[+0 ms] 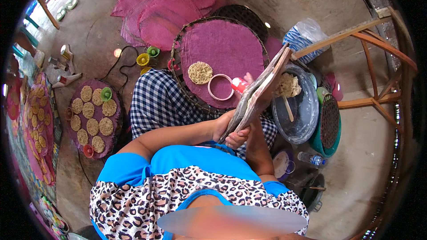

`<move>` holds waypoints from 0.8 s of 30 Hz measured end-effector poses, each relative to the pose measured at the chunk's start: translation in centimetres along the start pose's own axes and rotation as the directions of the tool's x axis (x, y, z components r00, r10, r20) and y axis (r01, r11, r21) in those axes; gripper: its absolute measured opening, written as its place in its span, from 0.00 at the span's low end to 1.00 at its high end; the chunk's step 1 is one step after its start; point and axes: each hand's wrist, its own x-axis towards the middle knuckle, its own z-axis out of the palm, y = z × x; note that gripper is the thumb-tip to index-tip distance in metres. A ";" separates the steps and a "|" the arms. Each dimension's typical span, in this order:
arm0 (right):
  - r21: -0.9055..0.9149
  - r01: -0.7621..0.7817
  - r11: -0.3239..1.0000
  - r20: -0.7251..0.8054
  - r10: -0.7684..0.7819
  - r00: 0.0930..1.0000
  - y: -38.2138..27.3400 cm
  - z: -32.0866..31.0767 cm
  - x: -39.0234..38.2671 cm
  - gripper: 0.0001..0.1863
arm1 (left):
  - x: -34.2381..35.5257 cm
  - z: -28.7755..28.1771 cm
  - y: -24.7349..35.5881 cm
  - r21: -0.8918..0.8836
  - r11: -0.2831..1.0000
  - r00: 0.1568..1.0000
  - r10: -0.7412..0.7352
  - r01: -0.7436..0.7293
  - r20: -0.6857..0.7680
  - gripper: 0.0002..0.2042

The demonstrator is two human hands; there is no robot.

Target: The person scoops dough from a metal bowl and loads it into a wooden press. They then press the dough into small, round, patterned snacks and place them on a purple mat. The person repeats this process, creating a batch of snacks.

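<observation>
My left hand (226, 126) is wrapped round the near end of a wooden lever press (262, 86), two long hinged boards held slanting over my lap. Behind its boards my right hand (248, 78) is mostly hidden; only fingers show, curled beside a red-and-white tin cylinder (240, 85) that sticks out from the press. Below it, a pink ring (220, 87) lies on a round tray covered with a pink mat (222, 40). Left of the ring sits one round cake of pale noodle strands (200, 72).
A pink mat with several noodle rounds (92, 126) lies at left. On the right stand a grey basin (296, 122) with dough (289, 85), a green tub (334, 149), a water bottle (311, 158) and a wooden frame (369, 103). Pink sheets (164, 13) are piled at the back.
</observation>
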 end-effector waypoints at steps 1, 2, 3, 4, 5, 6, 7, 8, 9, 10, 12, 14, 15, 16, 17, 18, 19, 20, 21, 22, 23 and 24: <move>0.249 -0.230 0.941 0.029 0.230 0.973 -0.1 -1.8 0.9 0.34 | -0.2 0.1 0.1 0.014 1.000 1.000 0.015 -0.015 -0.027 0.30; 0.471 -0.458 0.754 0.096 0.472 0.876 -0.6 -3.8 1.9 0.36 | -0.6 0.2 0.4 0.049 0.999 0.997 0.009 -0.006 -0.071 0.30; 0.643 -0.405 0.650 0.122 0.435 0.892 -1.1 -5.1 3.0 0.39 | -0.9 0.4 0.6 0.050 0.999 0.998 0.011 -0.008 -0.063 0.30; 0.802 -0.347 0.487 0.146 0.402 0.904 -1.9 -6.2 4.1 0.41 | -1.1 0.6 0.7 0.098 0.995 0.983 -0.017 0.035 -0.181 0.33; 0.744 -0.263 0.614 0.014 0.379 0.925 -2.7 -6.8 4.9 0.42 | -1.2 0.7 0.7 0.200 0.976 0.944 -0.018 0.088 -0.330 0.33; 0.679 -0.272 0.682 0.009 0.363 0.932 -3.8 -7.5 5.3 0.38 | -1.2 0.9 0.4 0.271 0.953 0.893 0.000 0.137 -0.450 0.34; 0.612 -0.245 0.752 -0.017 0.322 0.947 -4.9 -8.1 5.8 0.35 | -1.2 1.1 0.1 0.345 0.918 0.829 0.036 0.193 -0.559 0.35; 0.577 -0.281 0.767 -0.058 0.382 0.922 -6.3 -8.5 5.3 0.32 | -1.4 1.3 -0.4 0.405 0.888 0.775 0.095 0.216 -0.624 0.35; 0.515 -0.241 0.822 -0.132 0.354 0.926 -7.4 -8.6 5.0 0.29 | -1.7 1.6 -0.8 0.407 0.903 0.750 0.171 0.141 -0.639 0.30; 0.458 -0.168 0.873 -0.182 0.277 0.943 -8.5 -9.0 4.6 0.27 | -2.0 1.8 -1.4 0.450 0.890 0.701 0.274 0.076 -0.659 0.27; 0.367 -0.082 0.927 -0.259 0.186 0.948 -10.2 -10.5 4.0 0.24 | -3.7 2.3 -1.9 0.450 0.892 0.587 0.389 -0.048 -0.710 0.23; 0.290 -0.021 0.957 -0.322 0.118 0.939 -11.2 -12.3 3.8 0.23 | -6.8 3.0 -1.8 0.310 0.932 0.439 0.361 -0.186 -0.822 0.21; 0.247 0.026 0.969 -0.377 0.071 0.924 -11.5 -13.1 3.8 0.23 | -7.8 3.2 -1.8 0.229 0.932 0.283 0.308 -0.281 -0.908 0.19; 0.242 0.035 0.970 -0.518 0.099 0.850 -11.4 -13.4 3.9 0.24 | -8.4 3.3 -1.6 0.413 0.858 0.243 0.489 -0.305 -0.838 0.21; 0.247 0.036 0.968 -0.525 0.102 0.845 -11.6 -13.9 3.8 0.24 | -8.8 3.4 -1.4 0.548 0.785 0.087 0.592 -0.289 -0.801 0.24; 0.256 0.040 0.966 -0.535 0.107 0.838 -11.5 -14.0 3.8 0.23 | -8.8 3.4 -1.3 0.760 0.588 -0.003 0.791 -0.276 -0.612 0.28; 0.261 0.061 0.963 -0.553 0.097 0.827 -11.4 -14.1 3.8 0.23 | -8.8 3.4 -0.5 0.849 0.484 -0.112 0.851 -0.211 -0.513 0.32; 0.263 0.043 0.964 -0.545 0.111 0.831 -11.3 -14.1 3.7 0.23 | -8.7 3.4 0.2 0.832 0.519 -0.158 0.821 -0.199 -0.549 0.33; 0.262 0.049 0.964 -0.540 0.104 0.835 -11.2 -14.0 3.6 0.23 | -8.7 3.3 1.1 0.822 0.535 -0.177 0.805 -0.196 -0.566 0.33; 0.261 0.054 0.964 -0.535 0.098 0.839 -11.2 -13.9 3.5 0.22 | -9.0 3.2 2.2 0.849 0.514 -0.209 0.823 -0.126 -0.529 0.33; 0.281 0.054 0.958 -0.533 0.109 0.839 -11.2 -13.9 3.2 0.22 | -9.5 3.1 3.5 0.883 0.464 -0.227 0.855 -0.066 -0.467 0.32; 0.297 0.050 0.953 -0.528 0.120 0.841 -11.2 -14.0 3.1 0.22 | -10.7 3.1 5.0 0.848 0.529 -0.221 0.824 -0.030 -0.521 0.30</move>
